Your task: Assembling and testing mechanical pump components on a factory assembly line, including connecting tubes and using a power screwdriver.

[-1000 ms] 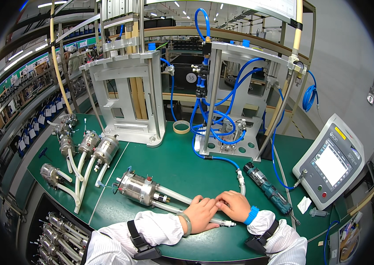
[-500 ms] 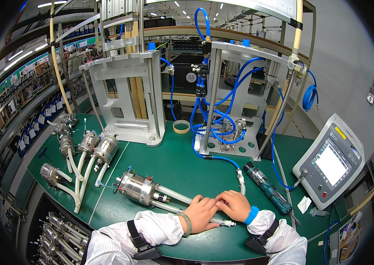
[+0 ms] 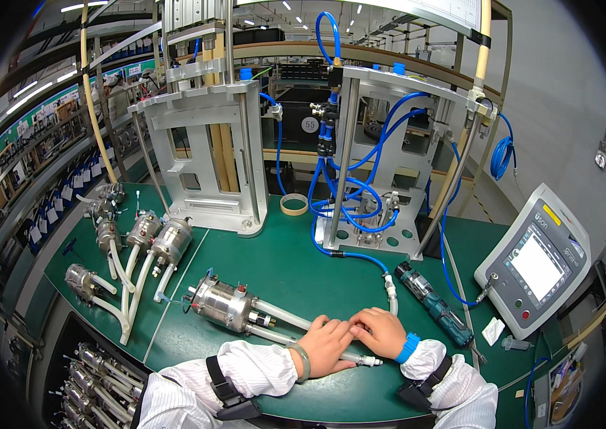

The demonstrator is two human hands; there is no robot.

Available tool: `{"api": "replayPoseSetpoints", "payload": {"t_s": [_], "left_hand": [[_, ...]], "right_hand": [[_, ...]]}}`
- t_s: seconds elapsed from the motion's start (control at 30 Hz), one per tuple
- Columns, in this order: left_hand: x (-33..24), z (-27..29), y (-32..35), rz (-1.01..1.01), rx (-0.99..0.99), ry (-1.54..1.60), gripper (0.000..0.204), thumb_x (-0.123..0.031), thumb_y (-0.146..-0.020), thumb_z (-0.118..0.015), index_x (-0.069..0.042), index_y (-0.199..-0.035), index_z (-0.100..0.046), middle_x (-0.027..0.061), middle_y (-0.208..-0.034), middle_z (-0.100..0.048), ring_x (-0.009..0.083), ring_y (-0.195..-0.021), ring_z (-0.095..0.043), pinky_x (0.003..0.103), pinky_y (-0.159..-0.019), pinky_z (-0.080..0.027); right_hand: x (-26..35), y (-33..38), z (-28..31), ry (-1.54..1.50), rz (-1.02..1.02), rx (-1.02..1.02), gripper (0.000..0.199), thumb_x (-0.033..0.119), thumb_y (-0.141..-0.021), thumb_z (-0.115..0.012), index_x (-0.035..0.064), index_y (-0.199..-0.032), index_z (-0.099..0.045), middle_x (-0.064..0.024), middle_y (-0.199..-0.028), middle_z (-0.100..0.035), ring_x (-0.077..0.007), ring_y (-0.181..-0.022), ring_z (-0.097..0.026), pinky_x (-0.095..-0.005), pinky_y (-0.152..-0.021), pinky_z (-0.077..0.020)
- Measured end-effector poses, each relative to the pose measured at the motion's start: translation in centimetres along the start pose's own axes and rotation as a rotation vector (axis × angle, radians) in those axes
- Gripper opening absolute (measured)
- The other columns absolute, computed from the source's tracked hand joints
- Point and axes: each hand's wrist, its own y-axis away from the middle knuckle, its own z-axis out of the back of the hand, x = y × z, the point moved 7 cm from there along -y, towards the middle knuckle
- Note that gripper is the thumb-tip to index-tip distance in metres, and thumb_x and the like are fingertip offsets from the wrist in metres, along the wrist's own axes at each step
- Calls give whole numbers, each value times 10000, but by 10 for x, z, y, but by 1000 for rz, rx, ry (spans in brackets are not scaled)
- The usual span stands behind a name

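A steel cylindrical canister (image 3: 225, 304) lies on its side on the green table, with two clear hoses running right from it. Across these hoses rests my left hand (image 3: 324, 348), palm down, its fingers stretched out and its thumb apart. My right hand (image 3: 380, 333) lies loosely beside it, fingers slightly bent and touching the left fingertips; nothing shows in its grasp. A white hose fitting (image 3: 368, 361) sticks out below the hands. Part of the hoses is hidden under my left hand.
Several more canisters (image 3: 172, 242) with hoses lie at the left. A teal cordless screwdriver (image 3: 435, 304) and a grey tester with a screen (image 3: 535, 263) stand right. Behind are two metal fixtures (image 3: 206, 143), blue air tubing (image 3: 360, 204) and a tape roll (image 3: 293, 206).
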Motion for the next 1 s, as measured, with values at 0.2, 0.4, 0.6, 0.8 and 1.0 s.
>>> {"api": "replayPoseSetpoints", "payload": {"t_s": [0.2,0.4,0.6,0.8,1.0], "left_hand": [[0,0,1,-3,-9,-7,684,-524,-842,-686,9,-1246,-539,126,-1132,-546,282,-1068,-535,462,-989,-366],[0,-1,0,-1,-5,0,688,-523,-841,-689,7,-1251,-535,128,-1140,-546,280,-1073,-535,460,-990,-364],[1,-1,1,-2,-7,-1,689,-525,-840,-689,6,-1251,-535,129,-1143,-548,278,-1071,-536,457,-988,-363],[0,-1,0,-2,-12,-4,690,-529,-839,-689,6,-1248,-534,128,-1132,-550,279,-1053,-539,454,-981,-365],[0,1,0,-10,-27,4,692,-529,-838,-689,6,-1249,-532,127,-1125,-550,278,-1044,-540,451,-965,-370]], "right_hand": [[2,-1,1,-4,4,3,228,288,-925,-649,64,-957,-676,-77,-809,-662,-284,-782,-624,-406,-733,-489],[1,0,0,2,-2,6,230,291,-927,-647,65,-959,-676,-77,-815,-664,-284,-787,-625,-406,-735,-489],[1,0,1,-5,3,-2,240,302,-933,-642,66,-960,-677,-75,-819,-665,-283,-790,-626,-406,-735,-489],[1,0,1,-3,1,-2,243,304,-934,-642,65,-961,-677,-76,-818,-665,-282,-789,-627,-405,-737,-489],[2,0,1,-5,-1,-3,226,284,-923,-649,62,-955,-679,-76,-811,-666,-281,-782,-627,-402,-730,-490]]}}
